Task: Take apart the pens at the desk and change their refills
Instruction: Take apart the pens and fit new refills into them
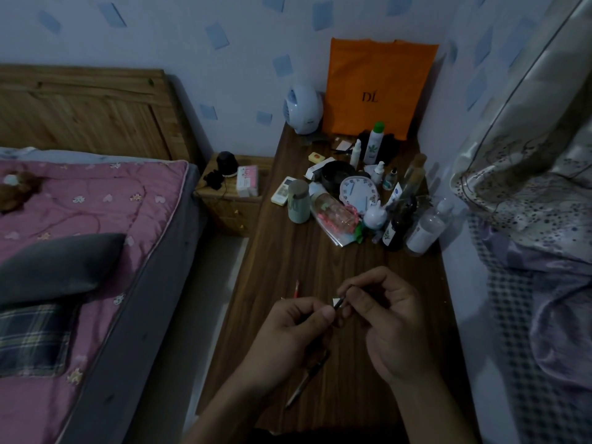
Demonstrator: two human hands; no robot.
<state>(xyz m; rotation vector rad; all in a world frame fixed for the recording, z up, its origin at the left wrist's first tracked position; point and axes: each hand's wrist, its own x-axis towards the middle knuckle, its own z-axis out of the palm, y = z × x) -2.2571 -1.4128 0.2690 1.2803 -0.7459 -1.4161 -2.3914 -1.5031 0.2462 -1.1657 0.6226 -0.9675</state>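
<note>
Dim, bluish light. Long dark-brown wooden desk [288, 257] runs back to a pale wall papered with blue rectangles [224, 36]. Left of desk: small pine bedside cabinet [230, 213], bed under pink quilted cover [96, 203], pine plank headboard [80, 113]. Right of desk: heaped pale floral-print fabric [528, 174].

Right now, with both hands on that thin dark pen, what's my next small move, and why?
Probably twist the ends against each other, then ease them apart: the left hand and right hand each pinch one end of the dark pen above the desk, and the short stretch between them looks unbroken.
</note>
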